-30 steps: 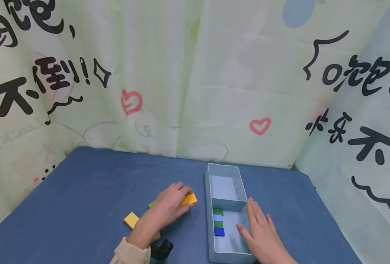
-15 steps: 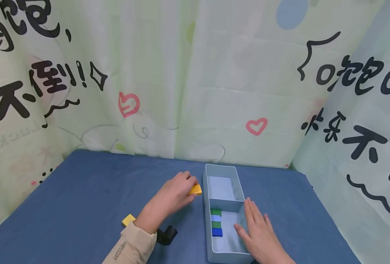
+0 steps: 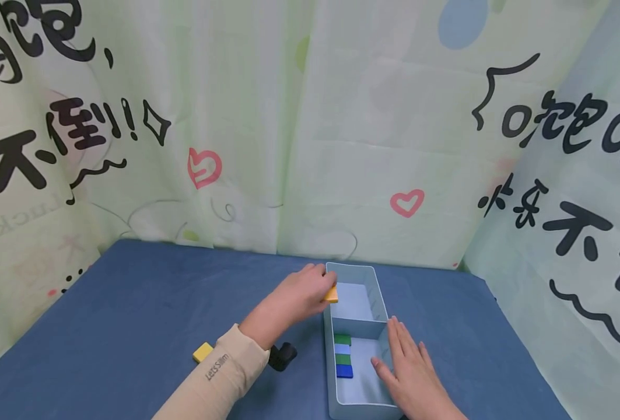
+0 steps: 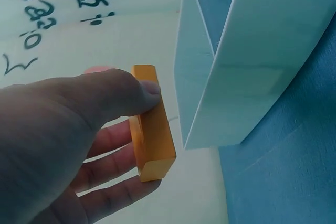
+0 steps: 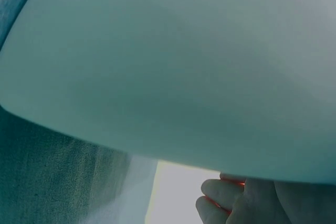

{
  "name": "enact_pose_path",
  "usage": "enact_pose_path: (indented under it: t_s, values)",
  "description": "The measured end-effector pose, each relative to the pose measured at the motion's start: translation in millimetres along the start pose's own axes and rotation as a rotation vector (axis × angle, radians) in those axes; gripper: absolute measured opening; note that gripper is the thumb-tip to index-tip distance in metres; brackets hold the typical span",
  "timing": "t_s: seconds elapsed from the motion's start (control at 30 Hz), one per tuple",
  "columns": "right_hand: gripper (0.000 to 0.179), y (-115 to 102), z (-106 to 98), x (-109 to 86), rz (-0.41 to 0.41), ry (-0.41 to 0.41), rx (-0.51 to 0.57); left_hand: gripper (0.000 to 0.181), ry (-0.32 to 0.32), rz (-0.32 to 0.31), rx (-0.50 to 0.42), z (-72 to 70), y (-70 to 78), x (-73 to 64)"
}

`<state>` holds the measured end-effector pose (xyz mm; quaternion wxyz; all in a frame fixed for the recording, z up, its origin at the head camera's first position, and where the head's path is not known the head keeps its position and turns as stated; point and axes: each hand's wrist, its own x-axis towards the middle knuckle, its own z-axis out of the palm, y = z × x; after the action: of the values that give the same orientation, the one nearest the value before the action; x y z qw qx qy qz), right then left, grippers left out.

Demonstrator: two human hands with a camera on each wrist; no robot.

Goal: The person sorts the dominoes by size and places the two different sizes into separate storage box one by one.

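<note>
One orange block [image 3: 331, 295], pinched beside the far compartment [image 3: 351, 298]

Nearest, the right hand [image 3: 413, 373] lies straight-fingered along the right wall of the divided box [image 3: 364, 412], across from the tiles [image 3: 343, 349] in the near compartment [image 3: 365, 367]. Farther out, the left hand [image 3: 300, 296] has the block clamped between thumb and fingers, its long axis crossing the fingers; just right of that grip lies the far compartment.

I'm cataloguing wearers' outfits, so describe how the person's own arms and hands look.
The left hand and right hand are bare, with no gloves or rings visible. The left sleeve is beige, with small dark lettering near its cuff. A black fitting shows beside that cuff. On the right, no sleeve is in view.
</note>
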<state>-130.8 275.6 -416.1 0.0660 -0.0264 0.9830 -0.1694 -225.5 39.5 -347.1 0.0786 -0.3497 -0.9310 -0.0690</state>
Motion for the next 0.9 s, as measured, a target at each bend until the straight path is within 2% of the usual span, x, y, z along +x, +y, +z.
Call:
enact_pose_path:
  t_s: [0.17,0.4,0.53,0.73,0.9]
  values:
    - [0.091,1.3,0.3,-2.5,-0.019,0.011,0.009,0.032,-0.026,0.012,0.057,0.9,8.8,10.3]
    - [0.090,0.3,0.0,-4.2,-0.028,0.026,0.017,0.035,-0.073,0.039,0.202,3.8,20.1,20.4]
    - [0.090,1.5,-1.0,-4.8,-0.026,0.023,0.015,0.036,-0.093,0.045,0.251,4.9,25.6,26.8]
    - [0.091,2.7,-1.9,-4.5,-0.011,0.017,0.019,0.028,-0.096,0.047,0.210,5.3,26.8,35.3]
    - [0.091,1.9,-0.9,-4.6,-0.022,0.022,0.026,0.025,-0.117,0.003,0.137,7.9,15.2,36.5]
